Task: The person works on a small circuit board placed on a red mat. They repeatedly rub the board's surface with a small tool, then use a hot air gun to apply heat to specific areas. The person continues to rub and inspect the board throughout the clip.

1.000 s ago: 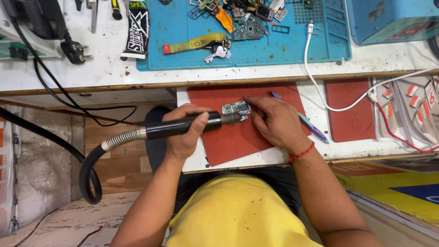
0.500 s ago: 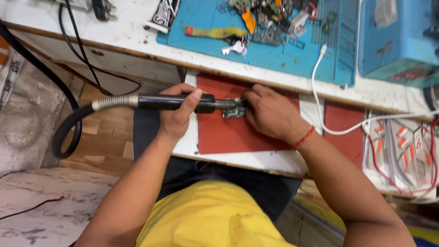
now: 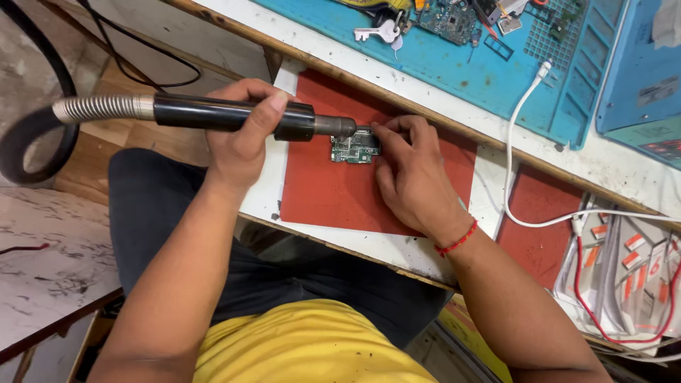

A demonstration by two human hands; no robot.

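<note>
Left hand [image 3: 245,138]: wrapped tight around the black tool handle [image 3: 227,115] — its metal tip points right, at the little board.
Right hand [image 3: 411,174]: fingers bent, fingertips [image 3: 379,131] pressing on the right side of the green circuit board [image 3: 353,147].
Circuit board: small, flat on the red mat [image 3: 333,191], between both hands.
Hose [image 3: 99,108]: silver, runs left from the handle.
Far side: blue mat [image 3: 482,67] with keys [image 3: 379,32] and small parts.
Right: white cable [image 3: 514,163].
</note>
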